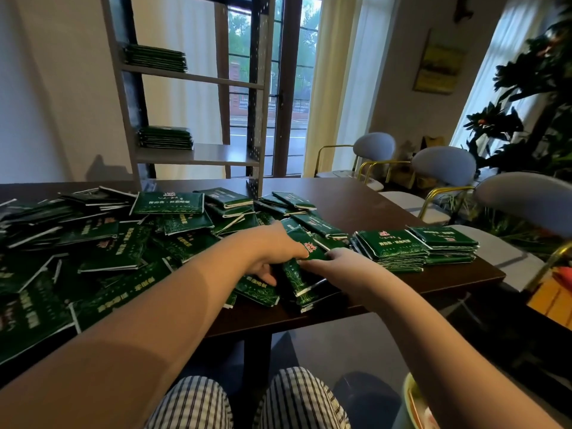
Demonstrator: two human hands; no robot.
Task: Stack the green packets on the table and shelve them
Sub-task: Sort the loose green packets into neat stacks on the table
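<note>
Item: bundle of glossy dark-green foil packets, standing on edge near the front rim of the dark brown wooden table. We hold it between left hand and right hand, the fingers of both apparently curled against its sides, though blur hides how firmly.

Adjacent: loose heap of like packets at left, two squared stacks at right, and a pale metal rack beyond.

Risk: an uneven squeeze may let the slick packets fan out or slip over the rim. Our left forearm lies over the heap and could drag it.
</note>
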